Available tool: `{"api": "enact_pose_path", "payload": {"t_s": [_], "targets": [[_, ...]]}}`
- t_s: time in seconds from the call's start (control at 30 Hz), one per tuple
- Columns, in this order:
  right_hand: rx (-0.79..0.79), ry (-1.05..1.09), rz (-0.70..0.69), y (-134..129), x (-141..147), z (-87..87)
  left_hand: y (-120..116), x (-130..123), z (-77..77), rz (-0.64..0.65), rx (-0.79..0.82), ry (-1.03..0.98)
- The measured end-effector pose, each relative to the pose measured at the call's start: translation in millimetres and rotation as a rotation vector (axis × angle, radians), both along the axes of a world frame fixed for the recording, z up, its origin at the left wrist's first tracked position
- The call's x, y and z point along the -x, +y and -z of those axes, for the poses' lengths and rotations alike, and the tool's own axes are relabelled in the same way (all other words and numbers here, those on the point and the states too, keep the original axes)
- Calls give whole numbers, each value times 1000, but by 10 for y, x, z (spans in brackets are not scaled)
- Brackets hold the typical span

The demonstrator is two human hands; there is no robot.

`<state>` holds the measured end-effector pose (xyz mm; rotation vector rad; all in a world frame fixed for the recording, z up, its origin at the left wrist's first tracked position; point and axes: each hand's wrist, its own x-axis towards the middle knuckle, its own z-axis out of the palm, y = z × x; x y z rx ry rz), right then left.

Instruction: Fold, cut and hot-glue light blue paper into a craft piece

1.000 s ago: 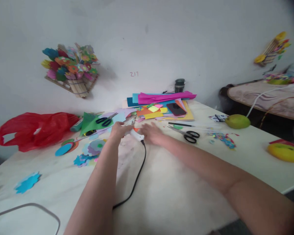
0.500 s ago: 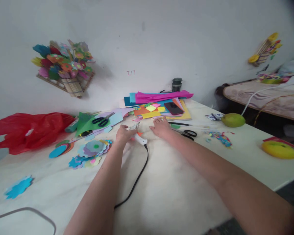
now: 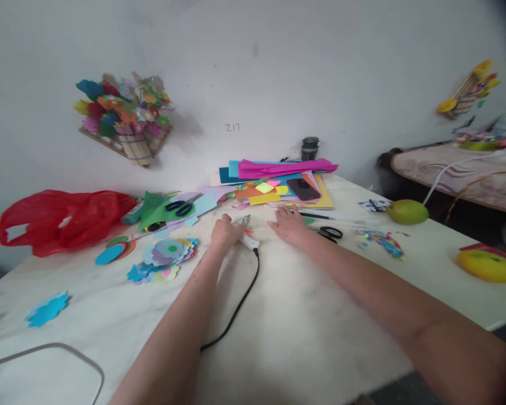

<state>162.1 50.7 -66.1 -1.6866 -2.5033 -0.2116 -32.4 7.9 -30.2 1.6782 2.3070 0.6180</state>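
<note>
My left hand point(image 3: 224, 232) is closed around the front part of a white hot glue gun point(image 3: 249, 242), whose metal tip points away from me. A black cord point(image 3: 248, 292) trails from its handle back toward me. A small orange piece shows beside the gun. My right hand point(image 3: 290, 225) lies on the table with its fingers spread, apart from the glue gun. Close to its right are a black-handled pair of scissors point(image 3: 331, 232), partly behind the wrist, and a thin black stick point(image 3: 316, 215).
Layered paper flowers point(image 3: 169, 251), paper circles point(image 3: 109, 255) and a red plastic bag point(image 3: 63, 219) lie left. Coloured paper sheets point(image 3: 287, 167), a phone point(image 3: 303, 189) and a dark cup point(image 3: 310, 148) stand at the back. A green fruit point(image 3: 407, 211) and yellow fruit point(image 3: 487, 266) sit right.
The view has shifted slightly, so the scene appears further right. My right hand has slid a little right, nearer the scissors. My left hand remains at the glue gun.
</note>
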Motion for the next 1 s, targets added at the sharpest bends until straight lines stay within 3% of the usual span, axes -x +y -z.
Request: {"api": "enact_pose_path", "payload": {"t_s": [0.13,0.23,0.33,0.43,0.5,0.67,0.77,0.9,1.0], "targets": [[66,-25,-91,-14,-79,-8,-42,-54,-1,-9,32,82],[-52,-79,33,3,-138,-69,-122,-95,-33,2,-8,143],[-166,-69,13,-21,-116,-92,-220,-106,-69,18,-88,140],[-96,-26,-117,-115,-22,-37,-316,-91,-88,58,-217,153],[-67,-18,-100,-192,35,-3,-380,-65,-90,74,-294,184],[-307,37,-140,-330,74,-51,-541,174,-116,96,-454,244],[-264,94,-52,-373,54,-99,-632,488,-176,-57,-505,219],[-202,134,157,-449,42,-195,-759,980,-231,-394,-559,65],[-287,221,96,-543,156,-361,-843,1268,-184,-571,-555,-81]]}}
